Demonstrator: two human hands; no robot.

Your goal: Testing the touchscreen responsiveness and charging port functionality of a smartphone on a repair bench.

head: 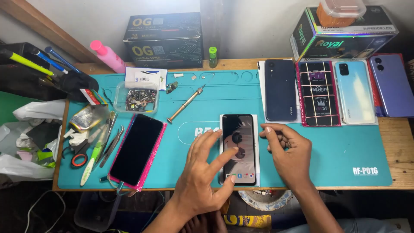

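A black smartphone [239, 138] lies face up with its screen lit on a white sheet, in the middle of a teal work mat [336, 151]. My left hand [202, 177] is spread open over the phone's lower left, its index finger and thumb touching the screen. My right hand [291, 153] rests on the mat just right of the phone, fingers loosely curled, its fingertips at the phone's right edge, holding nothing.
A second dark phone [137, 149] on a pink backing lies at left with a cable. Tweezers [111, 144], a screwdriver [185, 103] and a clear box of small parts [137, 98] sit nearby. Several phones and back covers [319, 92] line the far right, with cardboard boxes [164, 39] behind.
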